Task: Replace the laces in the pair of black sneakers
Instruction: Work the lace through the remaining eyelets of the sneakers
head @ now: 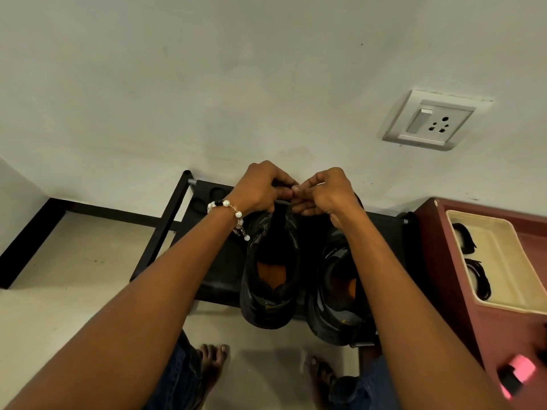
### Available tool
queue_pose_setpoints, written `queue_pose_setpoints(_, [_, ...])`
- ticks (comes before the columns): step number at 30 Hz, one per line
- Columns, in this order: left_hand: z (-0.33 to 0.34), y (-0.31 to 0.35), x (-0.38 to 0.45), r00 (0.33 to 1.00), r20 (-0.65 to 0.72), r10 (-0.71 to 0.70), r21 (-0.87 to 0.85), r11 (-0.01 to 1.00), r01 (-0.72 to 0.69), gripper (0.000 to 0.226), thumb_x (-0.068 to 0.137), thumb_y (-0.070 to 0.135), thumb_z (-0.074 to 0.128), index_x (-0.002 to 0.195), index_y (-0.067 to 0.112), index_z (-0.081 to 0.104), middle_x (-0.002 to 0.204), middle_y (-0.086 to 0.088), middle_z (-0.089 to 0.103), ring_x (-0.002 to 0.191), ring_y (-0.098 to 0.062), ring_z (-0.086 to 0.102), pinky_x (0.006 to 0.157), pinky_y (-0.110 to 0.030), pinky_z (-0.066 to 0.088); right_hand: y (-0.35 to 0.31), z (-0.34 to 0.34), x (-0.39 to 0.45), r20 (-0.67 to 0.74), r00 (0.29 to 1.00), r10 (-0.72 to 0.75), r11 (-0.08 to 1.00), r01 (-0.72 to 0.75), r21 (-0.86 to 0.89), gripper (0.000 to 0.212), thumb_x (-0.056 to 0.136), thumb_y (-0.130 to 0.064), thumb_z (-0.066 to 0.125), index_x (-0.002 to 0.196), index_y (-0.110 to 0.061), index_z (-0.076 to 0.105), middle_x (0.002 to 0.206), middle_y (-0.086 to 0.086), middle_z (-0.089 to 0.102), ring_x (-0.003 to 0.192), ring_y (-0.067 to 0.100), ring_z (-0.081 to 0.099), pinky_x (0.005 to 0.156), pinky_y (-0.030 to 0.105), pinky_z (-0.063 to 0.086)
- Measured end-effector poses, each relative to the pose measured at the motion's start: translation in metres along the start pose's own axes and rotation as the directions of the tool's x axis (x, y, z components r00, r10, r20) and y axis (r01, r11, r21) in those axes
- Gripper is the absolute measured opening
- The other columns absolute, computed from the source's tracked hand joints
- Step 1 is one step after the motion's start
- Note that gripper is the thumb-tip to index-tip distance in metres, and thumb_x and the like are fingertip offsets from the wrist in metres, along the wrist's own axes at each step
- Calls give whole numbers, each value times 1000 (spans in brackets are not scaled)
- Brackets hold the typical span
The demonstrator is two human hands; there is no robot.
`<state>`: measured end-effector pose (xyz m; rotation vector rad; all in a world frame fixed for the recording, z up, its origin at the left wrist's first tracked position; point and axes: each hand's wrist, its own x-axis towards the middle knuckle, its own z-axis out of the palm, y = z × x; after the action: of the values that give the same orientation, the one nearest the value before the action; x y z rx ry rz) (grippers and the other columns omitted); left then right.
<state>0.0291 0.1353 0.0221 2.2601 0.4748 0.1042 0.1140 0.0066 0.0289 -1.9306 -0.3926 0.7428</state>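
Note:
Two black sneakers with orange insoles stand side by side on a low black shoe rack (213,261), toes toward the wall. Over the toe end of the left sneaker (270,279), my left hand (260,187) and my right hand (322,193) meet with curled fingers, pinching what looks like a thin black lace between them; the lace itself is mostly hidden by my fingers. The right sneaker (334,294) is partly covered by my right forearm. Two coiled black laces (478,278) lie in a cream tray (500,255) at the right.
The tray sits on a maroon box (438,261) beside the rack. A wall socket (435,122) is above on the white wall. My bare feet (213,362) stand on the pale floor in front of the rack. A pink object (518,374) lies at the lower right.

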Motion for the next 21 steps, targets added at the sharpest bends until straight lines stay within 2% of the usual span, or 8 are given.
queue_pose_setpoints(2, [-2, -2, -1, 999, -28, -32, -104, 994, 29, 19, 84, 14, 73, 103, 16, 75, 75, 8, 73, 35, -4, 51, 47, -9, 41, 1, -1, -1, -2, 1000, 17, 997, -17, 81, 18, 84, -13, 76, 82, 1, 64, 72, 15, 72, 56, 21, 70, 56, 29, 57])
queue_pose_setpoints(3, [-2, -3, -2, 997, -53, -48, -148, 988, 39, 17, 83, 13, 75, 99, 16, 76, 70, 9, 71, 35, -4, 50, 46, -9, 40, 1, -1, -2, -3, 1000, 29, 993, -29, 115, 20, 83, -15, 77, 83, 1, 65, 71, 15, 72, 54, 20, 69, 55, 28, 56])
queue_pose_setpoints(6, [-3, -2, -2, 992, -93, -83, -212, 975, 62, 15, 79, 10, 78, 94, 14, 77, 73, 3, 71, 36, -2, 47, 46, -11, 41, 2, 1, -2, 1, 998, 68, 982, -67, 178, 25, 82, -19, 77, 88, 3, 67, 74, 16, 72, 56, 19, 69, 55, 27, 56])
queue_pose_setpoints(8, [-2, -4, -1, 993, -93, -73, -151, 987, 58, 12, 79, 13, 78, 92, 13, 77, 68, 8, 65, 41, 2, 51, 47, -6, 39, 5, 3, 0, -7, 995, 98, 982, -96, 164, 27, 82, -22, 78, 90, 1, 67, 80, 15, 73, 62, 20, 70, 58, 28, 57])
queue_pose_setpoints(11, [5, -9, 2, 992, -82, -93, 30, 995, 96, 10, 87, 21, 70, 90, 14, 76, 78, 4, 67, 69, -2, 60, 60, -5, 37, 6, 5, -1, 11, 988, 153, 987, -152, -58, 31, 77, -25, 82, 95, -4, 67, 90, 12, 72, 79, 22, 71, 66, 33, 60])
queue_pose_setpoints(14, [17, -17, 4, 985, -48, -164, 103, 980, 168, 16, 92, 17, 61, 91, 7, 74, 95, -5, 72, 89, -15, 63, 73, -20, 41, 4, 12, -11, 114, 959, 259, 922, -210, -327, 49, 71, -27, 86, 107, -5, 61, 101, 11, 65, 88, 23, 65, 67, 40, 61])
queue_pose_setpoints(17, [28, -22, 4, 981, -32, -190, 155, 969, 193, 17, 92, 15, 58, 91, 6, 72, 100, -9, 70, 91, -24, 64, 78, -30, 49, 3, 21, -18, 165, 943, 289, 878, -192, -439, 56, 73, -23, 85, 117, -4, 55, 109, 14, 61, 89, 28, 65, 62, 43, 62])
queue_pose_setpoints(21, [40, -22, 3, 977, -48, -206, 252, 944, 211, 22, 95, 21, 53, 98, 6, 68, 117, -16, 51, 88, -34, 62, 82, -36, 50, 4, 18, -19, 153, 952, 265, 892, -181, -414, 43, 82, -10, 75, 120, -1, 56, 107, 17, 61, 89, 31, 66, 64, 46, 62])
